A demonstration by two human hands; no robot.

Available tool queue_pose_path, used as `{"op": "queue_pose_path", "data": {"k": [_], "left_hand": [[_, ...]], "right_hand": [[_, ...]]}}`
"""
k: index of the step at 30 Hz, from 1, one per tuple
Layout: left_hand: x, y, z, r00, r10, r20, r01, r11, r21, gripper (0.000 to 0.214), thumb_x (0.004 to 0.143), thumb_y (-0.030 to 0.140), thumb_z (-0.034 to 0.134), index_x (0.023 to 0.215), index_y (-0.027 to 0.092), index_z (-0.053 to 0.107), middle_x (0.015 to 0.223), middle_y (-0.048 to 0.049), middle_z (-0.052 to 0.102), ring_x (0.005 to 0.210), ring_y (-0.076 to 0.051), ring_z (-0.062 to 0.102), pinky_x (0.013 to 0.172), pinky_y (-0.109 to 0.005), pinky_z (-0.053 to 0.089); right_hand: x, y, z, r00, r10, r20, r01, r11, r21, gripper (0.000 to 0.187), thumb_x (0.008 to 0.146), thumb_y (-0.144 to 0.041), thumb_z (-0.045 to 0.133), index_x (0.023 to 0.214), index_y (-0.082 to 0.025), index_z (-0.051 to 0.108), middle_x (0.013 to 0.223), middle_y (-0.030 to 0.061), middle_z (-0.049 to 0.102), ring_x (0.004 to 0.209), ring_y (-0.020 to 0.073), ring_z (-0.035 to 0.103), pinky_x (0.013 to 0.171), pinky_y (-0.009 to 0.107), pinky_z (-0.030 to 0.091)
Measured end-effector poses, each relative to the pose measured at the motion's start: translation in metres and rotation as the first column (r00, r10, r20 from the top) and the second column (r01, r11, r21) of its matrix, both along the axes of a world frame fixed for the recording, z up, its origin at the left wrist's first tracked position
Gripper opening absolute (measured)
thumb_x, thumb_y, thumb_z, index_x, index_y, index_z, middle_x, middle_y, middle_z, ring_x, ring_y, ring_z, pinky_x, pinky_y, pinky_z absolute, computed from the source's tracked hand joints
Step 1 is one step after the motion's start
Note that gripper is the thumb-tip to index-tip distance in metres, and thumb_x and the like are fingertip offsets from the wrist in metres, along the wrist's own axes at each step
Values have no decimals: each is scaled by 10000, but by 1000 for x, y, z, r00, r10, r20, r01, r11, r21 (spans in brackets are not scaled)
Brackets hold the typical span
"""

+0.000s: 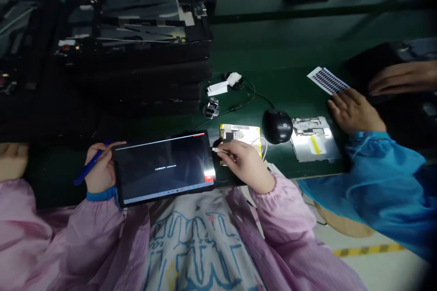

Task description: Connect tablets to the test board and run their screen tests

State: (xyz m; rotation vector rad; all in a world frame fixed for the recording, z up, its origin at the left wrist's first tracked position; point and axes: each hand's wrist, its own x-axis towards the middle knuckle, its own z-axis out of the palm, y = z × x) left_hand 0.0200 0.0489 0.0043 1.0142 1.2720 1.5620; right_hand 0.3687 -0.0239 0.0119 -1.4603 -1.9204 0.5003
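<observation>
A tablet [164, 168] with its screen lit, showing a line of small text on black, tilts above the table's near edge. My left hand [99, 173] grips its left edge and also has a blue pen-like tool [89, 167] between the fingers. My right hand [251, 163] pinches the white plug of a cable [215, 149] at the tablet's right edge. Whether the plug is fully seated I cannot tell. Partly under my right hand lies a battery-like part with yellow edges [251, 132].
A black mouse [278, 126] and a silver tablet chassis [316, 141] lie to the right. Dark stacked trays of screens [136, 50] rise at the back left. A co-worker's blue sleeve [385, 173] and hand touch a label sheet [327, 80]. Another person's hand [12, 159] is far left.
</observation>
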Motion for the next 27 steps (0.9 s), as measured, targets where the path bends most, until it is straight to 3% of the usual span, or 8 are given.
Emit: {"op": "queue_pose_path", "data": {"k": [8,14,22,27], "left_hand": [[7,1,7,998,21,-58,-24,999,-47,331,589,250,771,759,217,488,762,-8,752,729,-196,663,648,-296,504],[7,4,4,990,1,-143,-6,999,-34,335,610,273,762,751,222,463,786,8,738,629,-182,628,561,-284,469],[9,6,4,989,-17,-144,12,999,-33,386,590,300,799,738,221,451,788,25,746,614,-167,611,592,-280,474],[8,3,2,993,-24,-115,22,999,-23,384,629,308,806,749,216,453,815,-8,745,739,-184,651,674,-284,501]], "right_hand": [[7,-2,-19,991,47,-127,-47,999,7,132,924,-243,547,912,-169,657,817,59,618,744,163,608,655,282,507],[8,-3,-29,980,63,-189,-55,997,47,143,929,-254,545,932,-180,667,838,62,631,773,164,616,689,294,524],[13,4,-30,986,155,-64,-144,977,158,199,949,-240,508,951,-171,694,867,73,684,780,178,606,692,319,505],[11,6,-28,983,182,14,-182,968,171,212,952,-225,492,934,-182,699,863,66,701,749,176,610,672,321,495]]}}
